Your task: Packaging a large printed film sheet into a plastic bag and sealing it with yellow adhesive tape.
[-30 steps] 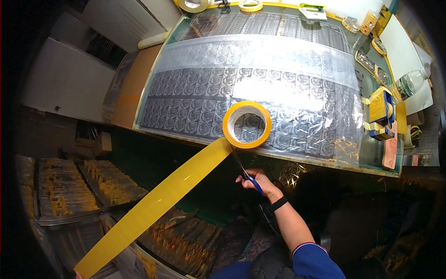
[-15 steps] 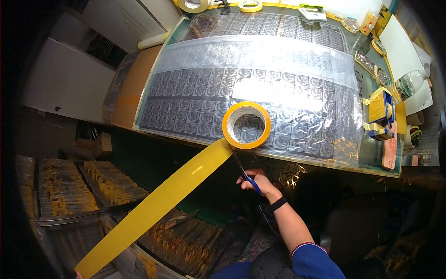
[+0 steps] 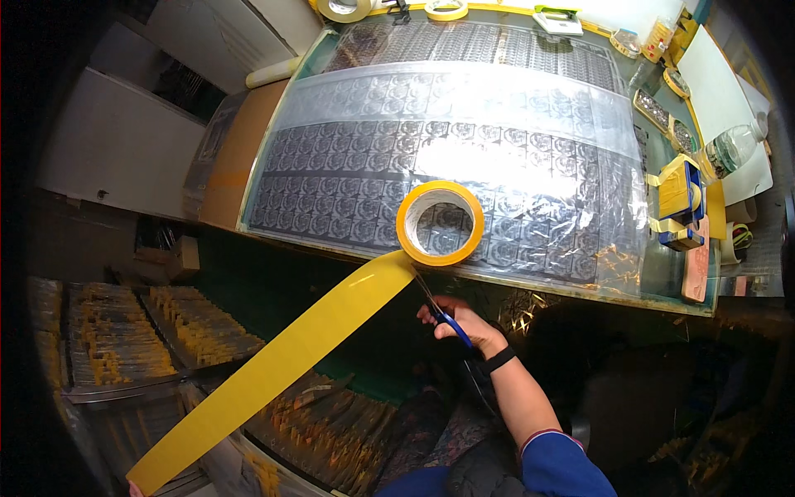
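right grip : closed on scissors | left grip : at tape end, cropped

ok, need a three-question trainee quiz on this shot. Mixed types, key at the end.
1. True or false: the long, wide, glossy yellow tape strip stretches from beside the round yellow tape roll toward the picture's lower left.

2. Multiple choice: what colour is the narrow, plain wristband?
A) white
B) orange
C) black

3. Short answer: which hand holds the dark-bladed, blue-handled scissors?

Key:
1. True.
2. C.
3. The right hand.
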The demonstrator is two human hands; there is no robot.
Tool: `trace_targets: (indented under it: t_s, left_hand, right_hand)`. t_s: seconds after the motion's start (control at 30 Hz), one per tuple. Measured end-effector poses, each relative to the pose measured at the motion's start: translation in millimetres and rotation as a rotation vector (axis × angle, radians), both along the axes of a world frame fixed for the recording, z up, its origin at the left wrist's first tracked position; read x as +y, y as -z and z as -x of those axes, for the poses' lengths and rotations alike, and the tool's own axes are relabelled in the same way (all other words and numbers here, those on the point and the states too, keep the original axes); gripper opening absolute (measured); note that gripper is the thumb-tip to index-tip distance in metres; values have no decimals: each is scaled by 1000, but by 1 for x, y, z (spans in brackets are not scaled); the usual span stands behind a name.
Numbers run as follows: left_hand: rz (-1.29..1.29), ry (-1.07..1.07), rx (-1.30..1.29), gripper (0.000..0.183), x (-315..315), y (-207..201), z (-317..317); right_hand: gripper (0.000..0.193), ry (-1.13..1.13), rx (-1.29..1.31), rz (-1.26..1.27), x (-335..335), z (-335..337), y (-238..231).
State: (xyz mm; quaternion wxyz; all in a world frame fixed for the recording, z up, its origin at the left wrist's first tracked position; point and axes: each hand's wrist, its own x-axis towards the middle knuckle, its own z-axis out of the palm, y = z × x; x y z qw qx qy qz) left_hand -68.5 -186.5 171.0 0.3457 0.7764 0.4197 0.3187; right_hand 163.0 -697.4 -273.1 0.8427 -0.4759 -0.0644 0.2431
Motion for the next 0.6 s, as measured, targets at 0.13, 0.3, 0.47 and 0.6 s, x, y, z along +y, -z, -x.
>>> trace_targets:
  t_s: [0.13,0.3,0.47,0.6]
  left_hand:
    - [23,31,2,37,12,-2,7]
    - [65,40,-25,35,5,4,5]
    - [33,14,-29,32,19,7,11]
    - [41,41,-26,30,13,11,9]
  right_hand:
    - [53,7,6,70,1,-11,-2]
    - [49,65,13,107,5,-16,-3]
    - [47,95,14,126,5,-19,-6]
    - [46,105,18,143,7,-19,-6]
